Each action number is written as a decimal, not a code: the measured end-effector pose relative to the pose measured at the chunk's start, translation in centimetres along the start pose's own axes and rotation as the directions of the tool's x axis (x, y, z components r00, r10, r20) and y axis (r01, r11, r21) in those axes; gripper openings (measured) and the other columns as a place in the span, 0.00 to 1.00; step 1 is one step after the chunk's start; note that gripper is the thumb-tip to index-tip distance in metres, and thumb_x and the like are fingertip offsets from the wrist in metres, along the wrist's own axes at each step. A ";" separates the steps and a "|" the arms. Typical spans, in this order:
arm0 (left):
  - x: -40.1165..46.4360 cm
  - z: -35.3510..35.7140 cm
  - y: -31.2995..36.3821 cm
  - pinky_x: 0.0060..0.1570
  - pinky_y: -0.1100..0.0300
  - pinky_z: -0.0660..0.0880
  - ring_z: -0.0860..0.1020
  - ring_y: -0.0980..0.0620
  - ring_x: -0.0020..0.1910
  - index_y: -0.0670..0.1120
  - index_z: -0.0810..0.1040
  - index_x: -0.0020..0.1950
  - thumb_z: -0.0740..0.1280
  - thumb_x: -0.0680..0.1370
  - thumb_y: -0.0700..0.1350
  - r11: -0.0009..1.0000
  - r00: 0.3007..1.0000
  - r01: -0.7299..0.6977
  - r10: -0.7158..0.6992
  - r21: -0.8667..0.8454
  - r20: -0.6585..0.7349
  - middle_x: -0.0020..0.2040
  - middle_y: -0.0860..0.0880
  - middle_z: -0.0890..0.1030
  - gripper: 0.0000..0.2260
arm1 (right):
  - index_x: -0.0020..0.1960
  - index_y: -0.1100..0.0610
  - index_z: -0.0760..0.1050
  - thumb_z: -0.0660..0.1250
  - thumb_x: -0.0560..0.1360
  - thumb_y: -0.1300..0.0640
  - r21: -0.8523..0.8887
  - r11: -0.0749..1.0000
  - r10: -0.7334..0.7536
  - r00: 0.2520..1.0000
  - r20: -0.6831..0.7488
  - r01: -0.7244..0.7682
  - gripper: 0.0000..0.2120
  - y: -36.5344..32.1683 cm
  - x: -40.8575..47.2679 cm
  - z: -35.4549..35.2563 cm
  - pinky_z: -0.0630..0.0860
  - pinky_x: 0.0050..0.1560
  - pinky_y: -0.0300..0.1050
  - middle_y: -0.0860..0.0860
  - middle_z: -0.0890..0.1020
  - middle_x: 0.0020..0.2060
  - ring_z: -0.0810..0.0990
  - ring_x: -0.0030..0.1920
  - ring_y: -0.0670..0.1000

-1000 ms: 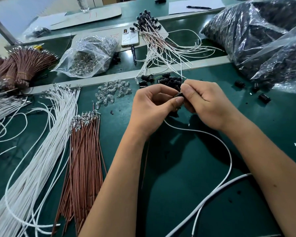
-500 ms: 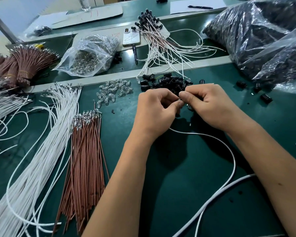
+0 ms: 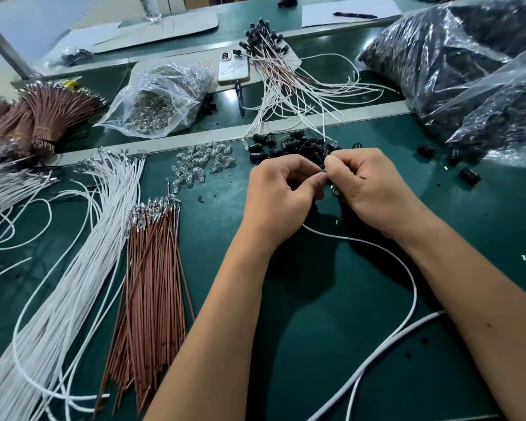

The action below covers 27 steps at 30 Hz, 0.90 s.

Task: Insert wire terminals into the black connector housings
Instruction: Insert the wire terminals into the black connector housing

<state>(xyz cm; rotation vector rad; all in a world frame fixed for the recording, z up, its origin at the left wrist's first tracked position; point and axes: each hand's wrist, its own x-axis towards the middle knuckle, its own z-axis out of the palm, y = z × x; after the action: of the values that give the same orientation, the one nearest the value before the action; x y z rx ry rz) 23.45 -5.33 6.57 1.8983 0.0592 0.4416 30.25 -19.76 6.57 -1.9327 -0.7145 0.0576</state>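
Both hands meet just in front of the pile of black housings (image 3: 298, 145), which serves here as the landmark on the green mat (image 3: 331, 329). The left hand (image 3: 281, 197) has its fingers curled in, thumb and forefinger pinched together at the meeting point; the right hand (image 3: 366, 189) is curled the same way, thumb tip pressed against the left one. A white wire (image 3: 403, 270) runs out from under the hands, loops away from the pile toward the person and off to the right, so one of the hands is holding its end, though which fingers actually bear on it cannot be told. A small dark part shows between the fingertips and a bit of metal glints just under the right hand, but the housing in work is almost wholly hidden. This looks like the insertion step itself: a terminal being lined up with, or pushed into, a housing cavity. Whether it has seated cannot be seen. The next move probably calls for a straight push along the cavity and a light tug on the wire to check that it has locked. To the left of the pile lie clear bulbs (image 3: 202, 162), then the brown wires (image 3: 154, 275) and the white wires (image 3: 73, 253), terminals pointing away from the person. Behind the pile, finished leads (image 3: 289, 86) lie fanned out.
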 end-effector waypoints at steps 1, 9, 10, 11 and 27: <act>0.0 0.2 0.0 0.36 0.57 0.79 0.81 0.51 0.32 0.39 0.84 0.43 0.73 0.76 0.36 0.999 0.999 -0.029 0.029 0.032 -0.022 0.33 0.47 0.84 0.02 | 0.30 0.55 0.61 0.60 0.79 0.51 -0.008 1.000 0.012 0.999 -0.042 -0.013 0.20 -0.1 0.0 0.3 0.60 0.32 0.47 0.49 0.61 0.27 0.60 0.30 0.45; -0.2 0.9 0.3 0.36 0.63 0.73 0.77 0.51 0.33 0.39 0.81 0.45 0.73 0.76 0.37 0.969 0.981 -0.192 0.193 0.157 0.009 0.35 0.48 0.82 0.02 | 0.39 0.73 0.77 0.63 0.83 0.42 0.126 0.985 0.133 0.980 -0.149 -0.114 0.32 0.7 0.5 0.5 0.62 0.29 0.55 0.65 0.71 0.26 0.64 0.30 0.52; -0.1 0.9 0.3 0.35 0.63 0.71 0.76 0.51 0.32 0.39 0.81 0.45 0.73 0.77 0.37 0.963 0.979 -0.203 0.202 0.177 0.025 0.34 0.48 0.82 0.02 | 0.37 0.71 0.77 0.64 0.83 0.44 0.166 0.978 0.150 0.979 -0.140 -0.126 0.31 0.9 0.5 0.6 0.58 0.26 0.52 0.61 0.68 0.24 0.62 0.28 0.52; -0.1 0.8 0.2 0.35 0.61 0.71 0.75 0.51 0.32 0.39 0.81 0.45 0.72 0.77 0.38 0.954 0.976 -0.216 0.214 0.206 0.032 0.34 0.49 0.82 0.03 | 0.34 0.69 0.75 0.65 0.83 0.45 0.203 0.969 0.169 0.976 -0.140 -0.139 0.30 0.9 0.5 0.7 0.54 0.25 0.46 0.56 0.64 0.22 0.59 0.26 0.50; 0.2 1.0 0.9 0.33 0.43 0.63 0.64 0.46 0.33 0.33 0.76 0.42 0.63 0.79 0.46 0.979 0.993 0.051 -0.028 -0.195 0.118 0.33 0.41 0.71 0.16 | 0.24 0.54 0.62 0.62 0.82 0.48 0.349 0.937 0.128 0.956 -0.264 -0.029 0.29 -0.7 0.3 1.4 0.57 0.25 0.39 0.49 0.62 0.21 0.57 0.23 0.49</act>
<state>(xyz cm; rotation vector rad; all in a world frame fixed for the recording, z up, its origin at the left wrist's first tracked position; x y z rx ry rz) 23.84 -6.47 7.16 1.7196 -0.0226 0.2984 29.69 -18.22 6.59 -1.5916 -0.4026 -0.0429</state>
